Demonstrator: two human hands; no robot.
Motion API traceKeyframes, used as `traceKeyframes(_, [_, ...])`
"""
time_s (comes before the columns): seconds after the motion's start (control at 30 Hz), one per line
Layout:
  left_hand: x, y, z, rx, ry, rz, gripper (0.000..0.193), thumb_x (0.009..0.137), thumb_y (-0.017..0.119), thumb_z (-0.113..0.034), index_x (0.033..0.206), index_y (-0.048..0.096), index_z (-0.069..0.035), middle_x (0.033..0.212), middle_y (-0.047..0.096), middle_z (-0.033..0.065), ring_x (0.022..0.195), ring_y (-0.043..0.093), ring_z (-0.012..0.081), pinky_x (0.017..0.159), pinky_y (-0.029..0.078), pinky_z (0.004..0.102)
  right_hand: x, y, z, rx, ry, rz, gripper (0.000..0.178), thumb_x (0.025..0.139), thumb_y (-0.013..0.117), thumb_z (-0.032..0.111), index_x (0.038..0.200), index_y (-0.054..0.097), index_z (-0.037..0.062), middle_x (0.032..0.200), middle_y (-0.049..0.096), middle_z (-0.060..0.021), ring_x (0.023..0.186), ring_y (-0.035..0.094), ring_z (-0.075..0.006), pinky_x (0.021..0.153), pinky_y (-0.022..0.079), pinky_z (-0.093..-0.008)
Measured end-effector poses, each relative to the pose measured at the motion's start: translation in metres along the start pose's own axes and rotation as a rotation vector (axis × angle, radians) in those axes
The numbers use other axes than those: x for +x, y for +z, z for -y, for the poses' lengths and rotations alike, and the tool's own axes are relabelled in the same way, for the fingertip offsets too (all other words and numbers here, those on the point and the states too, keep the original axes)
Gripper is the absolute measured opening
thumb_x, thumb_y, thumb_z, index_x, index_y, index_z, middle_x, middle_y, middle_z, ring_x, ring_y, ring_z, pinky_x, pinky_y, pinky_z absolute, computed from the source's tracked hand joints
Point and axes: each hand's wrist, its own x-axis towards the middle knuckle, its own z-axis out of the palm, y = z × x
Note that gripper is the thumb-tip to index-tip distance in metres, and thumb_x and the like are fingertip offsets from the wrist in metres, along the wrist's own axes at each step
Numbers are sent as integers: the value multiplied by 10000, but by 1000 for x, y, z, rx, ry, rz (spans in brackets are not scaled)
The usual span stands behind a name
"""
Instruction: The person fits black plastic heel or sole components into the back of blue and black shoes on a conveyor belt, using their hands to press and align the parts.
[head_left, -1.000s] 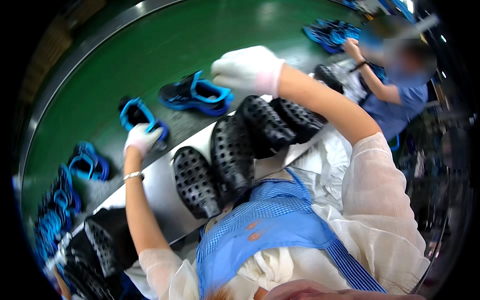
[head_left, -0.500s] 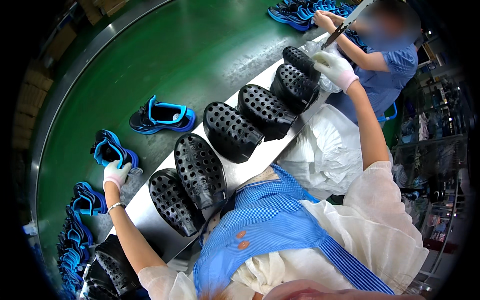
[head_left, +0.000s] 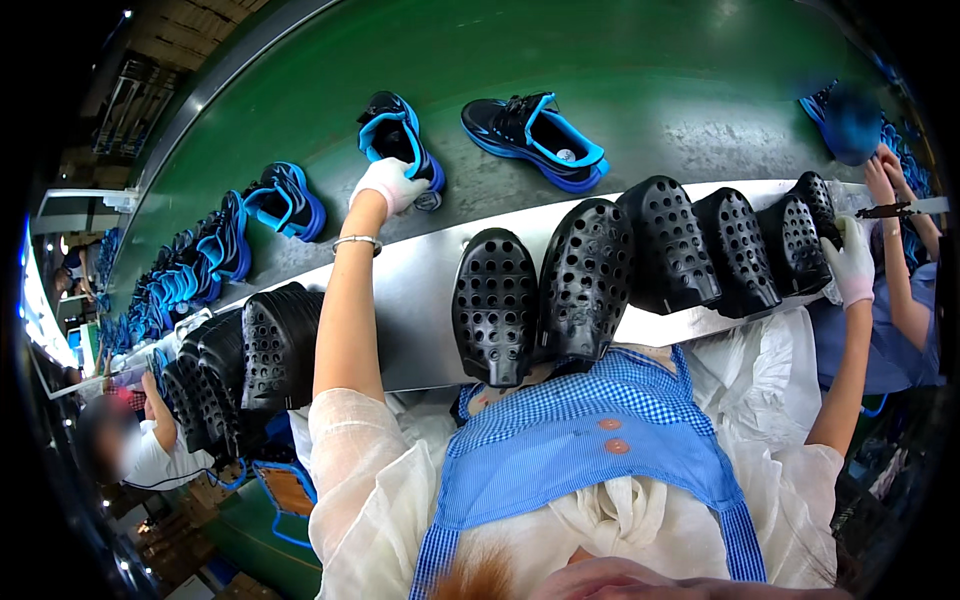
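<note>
The left hand [head_left: 388,186] gripped the heel of a black-and-blue sneaker [head_left: 396,138] on the green conveyor [head_left: 620,70]; the right hand [head_left: 850,264] pinched the end perforated shoe form [head_left: 818,203] on the metal bench [head_left: 415,300]. A sideways pull could have toppled its close neighbour [head_left: 798,240].

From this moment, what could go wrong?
The right hand is at the rightmost black form, close beside another form, which might get knocked. The left hand is at the back of a blue-black shoe, which could tip. Two nearer forms sit close to the apron; leaning in might shift them.
</note>
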Motion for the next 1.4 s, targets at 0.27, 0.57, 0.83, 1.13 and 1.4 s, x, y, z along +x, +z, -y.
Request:
traceKeyframes(0.27, [-6, 1, -3, 436, 172, -370, 425, 794, 618, -402, 1056, 626, -67, 1053, 612, 145, 944, 612, 330, 812, 501, 400, 2, -48, 7, 47, 52, -121, 365, 773, 694, 116, 1075, 539, -18, 947, 593, -108, 829, 577, -211, 769, 468, -302])
traceKeyframes(0.57, [-25, 26, -132, 22, 897, -110, 340, 867, 545, -266, 1087, 630, -21, 1106, 620, 161, 1051, 577, 319, 937, 449, 376, 50, -82, 182, 151, -285, -187, 397, 728, 719, 86, 1084, 557, 19, 1015, 586, -114, 935, 598, -232, 829, 477, -306])
traceKeyframes(0.83, [4, 35, -94, 285, 557, -183, 267, 789, 652, -324, 961, 711, -127, 1047, 564, 121, 955, 596, 314, 864, 483, 408, 89, -54, 282, 215, -632, -126, 339, 705, 705, 169, 994, 572, 54, 966, 596, -96, 915, 593, -271, 787, 489, -343])
traceKeyframes(1.13, [-32, -1, -64, -808, 602, -22, 502, 878, 603, -242, 1282, 468, 23, 1230, 539, 138, 1042, 583, 194, 937, 456, 330, 113, -27, 357, 377, -754, -81, 315, 725, 678, 219, 977, 579, 59, 927, 598, -98, 865, 608, -269, 757, 505, -350])
traceKeyframes(1.4, [-55, 19, -66, -1841, 832, 313, 519, 886, 620, -264, 1295, 410, -24, 1217, 532, 129, 1118, 531, 226, 962, 445, 374, 103, -23, 407, 585, -801, 17, 307, 745, 642, 275, 920, 585, 29, 900, 616, -146, 823, 623, -295, 722, 516, -380])
